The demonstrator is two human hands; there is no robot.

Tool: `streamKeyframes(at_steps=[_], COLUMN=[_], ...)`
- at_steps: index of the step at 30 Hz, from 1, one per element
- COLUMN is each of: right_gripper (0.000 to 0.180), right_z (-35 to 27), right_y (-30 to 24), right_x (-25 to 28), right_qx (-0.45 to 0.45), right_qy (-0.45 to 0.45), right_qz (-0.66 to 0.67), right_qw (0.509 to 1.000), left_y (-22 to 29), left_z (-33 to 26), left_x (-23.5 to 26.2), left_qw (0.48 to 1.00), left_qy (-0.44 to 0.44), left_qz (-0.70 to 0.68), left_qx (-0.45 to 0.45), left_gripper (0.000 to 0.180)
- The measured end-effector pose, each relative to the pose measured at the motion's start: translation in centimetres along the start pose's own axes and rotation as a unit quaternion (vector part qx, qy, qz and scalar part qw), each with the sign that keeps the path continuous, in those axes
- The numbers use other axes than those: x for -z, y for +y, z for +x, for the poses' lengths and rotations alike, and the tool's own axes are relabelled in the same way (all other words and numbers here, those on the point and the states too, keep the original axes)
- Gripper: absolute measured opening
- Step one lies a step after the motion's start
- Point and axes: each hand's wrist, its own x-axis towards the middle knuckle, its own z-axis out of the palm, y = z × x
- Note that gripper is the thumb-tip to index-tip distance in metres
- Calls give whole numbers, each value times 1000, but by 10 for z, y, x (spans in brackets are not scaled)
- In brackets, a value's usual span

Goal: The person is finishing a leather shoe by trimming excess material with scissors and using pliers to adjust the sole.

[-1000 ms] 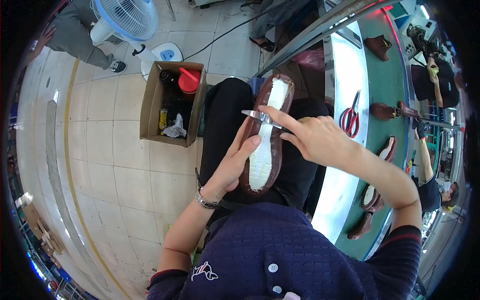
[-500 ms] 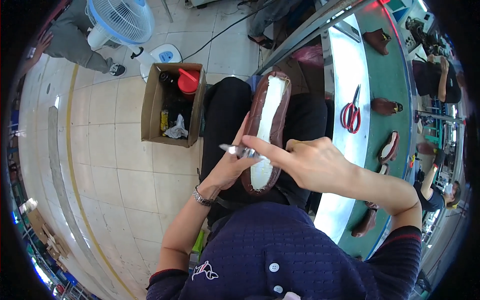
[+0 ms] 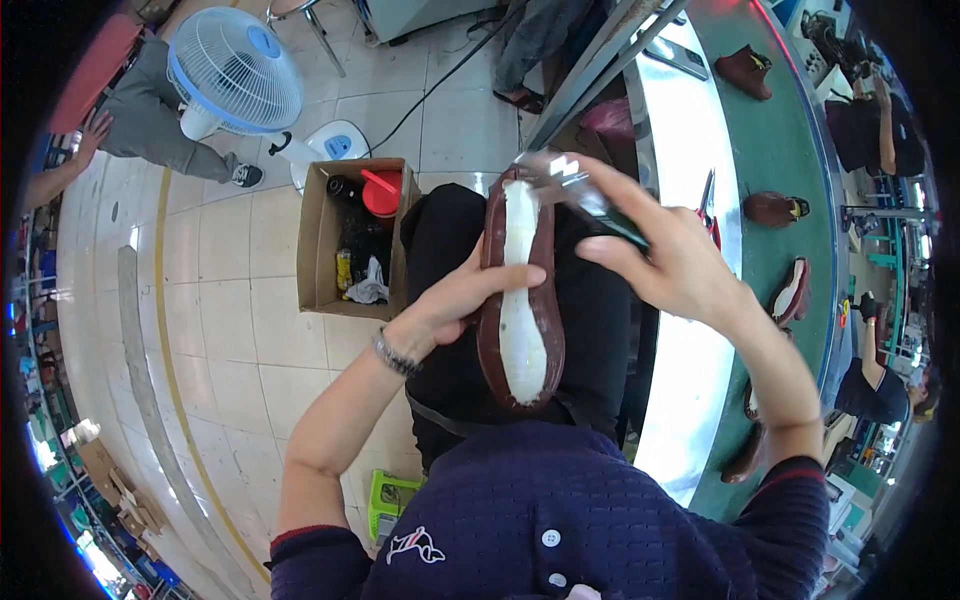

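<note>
Shoe (image 3: 519, 330) held; box (image 3: 313, 240) holds red container (image 3: 381, 196).

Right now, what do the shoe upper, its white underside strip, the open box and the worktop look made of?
Shoe upper: leather or faux leather; smooth brown with a soft sheen.
White underside strip: perhaps board or fabric; pale, mostly matte, can't tell which.
Open box: likely cardboard; matte tan, thin flat walls.
Worktop: probably sheet metal; silvery, bright glare.
</note>
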Motion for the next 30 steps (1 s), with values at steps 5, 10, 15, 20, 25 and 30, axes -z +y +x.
streamKeyframes(at_steps=[5, 10, 15, 20, 25, 30], right_gripper=[49, 35, 20, 36, 40, 64], right_z=[-67, -102, -107, -104, -100, -93], right_y=[10, 36, 29, 26, 18, 17], right_x=[11, -28, -51, -71, -72, -70], right_qx=[-204, -234, -210, -210, -196, -200], right_qy=[72, -7, -117, -155, -211, -329], right_qz=[430, 537, 543, 533, 516, 446], right_qw=[876, 810, 805, 805, 807, 808], left_y=[-17, -55, -61, -47, -48, -54], left_z=[-16, 17, 15, 13, 9, 4], left_x=[-9, 16, 22, 7, -36, -50], left_qw=[971, 906, 913, 953, 957, 947], left_qy=[-65, -86, -101, -126, 56, 92], left_qz=[150, 284, 264, 115, 125, 146], left_qx=[-173, -301, -294, -250, -256, -270], left_gripper=[128, 149, 151, 111, 52, 45])
